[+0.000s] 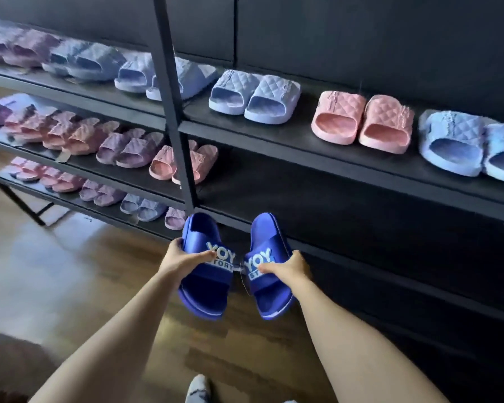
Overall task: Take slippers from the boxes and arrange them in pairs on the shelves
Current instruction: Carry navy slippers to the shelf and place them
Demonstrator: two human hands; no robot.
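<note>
I see two dark blue slippers held in the air just under the black post (172,112). The left slipper (204,286) sits below the post and the right slipper (269,289) is a bit to the right of it. A small gap is between them, with a little tag (240,269) hanging in it.

The left hand (184,258) grips the left slipper by its outer side, with the thumb on the strap. The right hand (285,267) grips the right slipper the same way. Both straps have white letters.

The far ends of the slippers come up to the front edge of a low shelf (361,269). I cannot tell if they touch it.

Right of the post, on the top shelf (317,158), a light blue pair (255,96) stands nearest, then a pink pair (364,122), then a blue pair (472,144) at the edge of the view. Bare board shows between the pairs and along the front edge.

Left of the post, three shelves hold rows of pink, purple and blue pairs. Below and left of the post is wood floor (70,257).
</note>
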